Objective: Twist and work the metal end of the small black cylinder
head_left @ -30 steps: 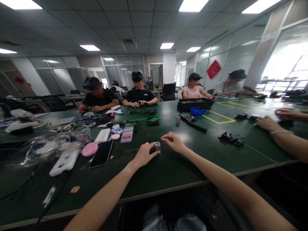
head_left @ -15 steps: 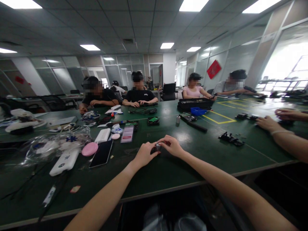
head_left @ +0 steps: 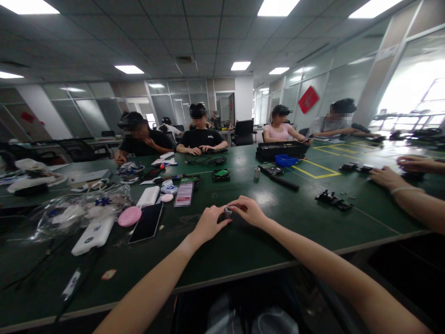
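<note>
Green worktop (head_left: 243, 253) fills the lower view, with a small paper scrap (head_left: 109, 274) lying close to its near edge. Farther in from that edge, the left hand (head_left: 209, 222) is closed around a small metal cylinder (head_left: 228, 213), which looks upright between thumb and fingers. Opposite it, the right hand (head_left: 249, 211) is drawn narrow, its fingertips at the cylinder's top — whether they pinch anything there, I cannot tell. The step in hand appears to be fine fingertip work on that top end while the other hand steadies the body; more of it would call for a firm left hold and a light, exact touch from the right.

Toward the worktop's left side lie a dark phone (head_left: 146, 223) and a pink disc (head_left: 130, 215). Over on the right is a black part (head_left: 333, 201), and beyond it a co-worker's hand (head_left: 385, 180). Deeper still come a green circuit board (head_left: 221, 173) and a second metal cylinder (head_left: 257, 173) — then, nearer the far edge, a blue tray (head_left: 286, 161).
</note>
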`<state>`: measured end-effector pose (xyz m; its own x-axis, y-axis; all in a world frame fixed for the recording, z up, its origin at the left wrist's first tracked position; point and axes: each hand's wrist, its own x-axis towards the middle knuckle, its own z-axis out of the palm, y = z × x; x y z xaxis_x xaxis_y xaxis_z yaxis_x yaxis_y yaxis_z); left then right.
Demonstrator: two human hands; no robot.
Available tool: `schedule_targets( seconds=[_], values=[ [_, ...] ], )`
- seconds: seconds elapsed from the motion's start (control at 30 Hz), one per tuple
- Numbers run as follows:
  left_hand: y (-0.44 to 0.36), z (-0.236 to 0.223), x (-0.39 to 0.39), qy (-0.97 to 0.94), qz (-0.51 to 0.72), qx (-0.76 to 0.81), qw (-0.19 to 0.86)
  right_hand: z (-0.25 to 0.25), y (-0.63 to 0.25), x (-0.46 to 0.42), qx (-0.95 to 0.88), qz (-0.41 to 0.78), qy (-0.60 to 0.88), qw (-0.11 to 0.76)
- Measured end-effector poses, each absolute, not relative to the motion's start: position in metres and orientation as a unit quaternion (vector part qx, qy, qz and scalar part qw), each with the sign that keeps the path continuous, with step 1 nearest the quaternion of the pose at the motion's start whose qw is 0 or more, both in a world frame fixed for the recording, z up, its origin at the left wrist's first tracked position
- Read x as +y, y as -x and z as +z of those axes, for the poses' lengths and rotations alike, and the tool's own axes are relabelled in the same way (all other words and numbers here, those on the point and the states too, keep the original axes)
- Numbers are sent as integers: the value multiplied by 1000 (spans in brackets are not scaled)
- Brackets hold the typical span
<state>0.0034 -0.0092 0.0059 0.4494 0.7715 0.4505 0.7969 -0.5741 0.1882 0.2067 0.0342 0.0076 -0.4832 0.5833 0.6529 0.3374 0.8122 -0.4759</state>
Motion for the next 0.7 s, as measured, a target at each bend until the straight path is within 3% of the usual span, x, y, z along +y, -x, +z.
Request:
schedule_targets(
  seconds=[0.7],
  values=[
    [-4, 6, -8, 844, -249, -475, 17, 8, -208, 29, -866, 132, 276, 395]
  ],
)
